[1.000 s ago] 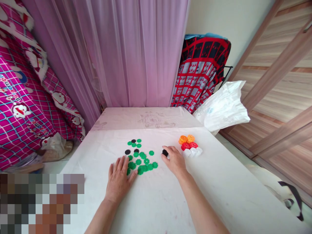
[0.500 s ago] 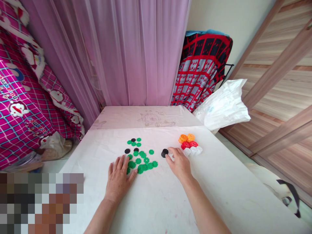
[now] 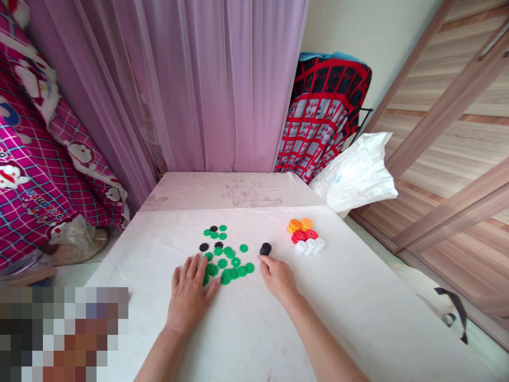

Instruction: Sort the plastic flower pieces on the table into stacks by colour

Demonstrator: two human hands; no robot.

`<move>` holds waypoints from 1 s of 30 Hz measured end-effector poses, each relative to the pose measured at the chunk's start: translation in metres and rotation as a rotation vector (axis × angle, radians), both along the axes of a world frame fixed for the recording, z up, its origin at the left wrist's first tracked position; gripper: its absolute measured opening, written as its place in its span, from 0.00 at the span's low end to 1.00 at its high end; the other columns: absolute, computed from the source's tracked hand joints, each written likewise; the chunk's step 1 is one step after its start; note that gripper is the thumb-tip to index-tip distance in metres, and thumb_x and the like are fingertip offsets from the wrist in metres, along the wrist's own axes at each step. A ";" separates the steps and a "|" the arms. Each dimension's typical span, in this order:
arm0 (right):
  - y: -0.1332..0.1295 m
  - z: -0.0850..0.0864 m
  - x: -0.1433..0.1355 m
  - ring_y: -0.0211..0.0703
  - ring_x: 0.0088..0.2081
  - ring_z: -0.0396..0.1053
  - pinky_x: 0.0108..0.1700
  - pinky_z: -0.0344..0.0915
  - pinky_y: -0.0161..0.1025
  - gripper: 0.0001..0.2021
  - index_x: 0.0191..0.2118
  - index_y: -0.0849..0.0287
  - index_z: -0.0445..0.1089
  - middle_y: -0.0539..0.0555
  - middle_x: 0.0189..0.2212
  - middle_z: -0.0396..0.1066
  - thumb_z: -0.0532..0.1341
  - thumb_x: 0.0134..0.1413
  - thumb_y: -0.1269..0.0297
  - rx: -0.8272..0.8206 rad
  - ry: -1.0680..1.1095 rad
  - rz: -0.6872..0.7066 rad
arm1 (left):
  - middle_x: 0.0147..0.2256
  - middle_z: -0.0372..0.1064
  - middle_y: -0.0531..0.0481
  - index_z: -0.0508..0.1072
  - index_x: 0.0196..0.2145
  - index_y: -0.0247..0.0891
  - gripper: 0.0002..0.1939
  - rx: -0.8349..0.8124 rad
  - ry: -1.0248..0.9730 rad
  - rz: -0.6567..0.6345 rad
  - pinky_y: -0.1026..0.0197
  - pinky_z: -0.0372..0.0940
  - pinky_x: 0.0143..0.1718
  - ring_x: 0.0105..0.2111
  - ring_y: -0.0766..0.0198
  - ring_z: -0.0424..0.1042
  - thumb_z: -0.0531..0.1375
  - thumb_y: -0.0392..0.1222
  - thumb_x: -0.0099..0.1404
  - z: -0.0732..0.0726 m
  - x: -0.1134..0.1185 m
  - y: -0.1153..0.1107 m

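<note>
My left hand [image 3: 190, 294] lies flat on the table with spread fingers, its fingertips at the left edge of a scatter of round, scalloped green discs [image 3: 222, 263]. Several black discs [image 3: 204, 247] sit among and beside the green ones. To the right of the scatter, a small heap of black discs [image 3: 265, 248] stands apart. Just below this heap, my right hand [image 3: 279, 276] has curled fingers drawn together; no disc shows in them. Further right are grouped orange discs [image 3: 295, 226], red discs [image 3: 304, 236] and white discs [image 3: 310, 246].
A white-covered table [image 3: 246, 329] spreads beneath the discs, with a floral-patterned strip at its far end. Beyond its right corner stands a white plastic bag [image 3: 353, 172]. A purple curtain [image 3: 222, 90] hangs behind, and a wooden wardrobe [image 3: 445, 138] is at right.
My right hand has shifted from the right side of the black heap to just below it, and its spread fingers have closed. My left hand stays in place. The view has turned slightly.
</note>
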State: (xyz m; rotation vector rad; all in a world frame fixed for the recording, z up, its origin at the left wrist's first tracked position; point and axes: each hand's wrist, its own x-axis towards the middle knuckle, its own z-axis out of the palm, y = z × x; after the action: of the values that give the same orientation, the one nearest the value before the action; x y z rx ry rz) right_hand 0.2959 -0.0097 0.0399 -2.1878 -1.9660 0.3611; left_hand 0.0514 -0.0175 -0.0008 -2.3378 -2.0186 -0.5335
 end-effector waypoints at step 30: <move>0.049 0.003 -0.056 0.40 0.46 0.71 0.49 0.63 0.34 0.14 0.47 0.54 0.73 0.54 0.45 0.74 0.52 0.62 0.69 0.211 0.146 0.267 | 0.59 0.65 0.39 0.65 0.60 0.33 0.29 0.054 -0.161 0.021 0.45 0.55 0.62 0.61 0.50 0.61 0.47 0.54 0.69 -0.003 -0.021 0.017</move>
State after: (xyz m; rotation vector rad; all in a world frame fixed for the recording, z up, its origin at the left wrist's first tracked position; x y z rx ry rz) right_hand 0.2400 0.0396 0.0426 -1.7277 -2.1098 0.3226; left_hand 0.0305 -0.0009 -0.0039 -2.3092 -2.0614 -0.7896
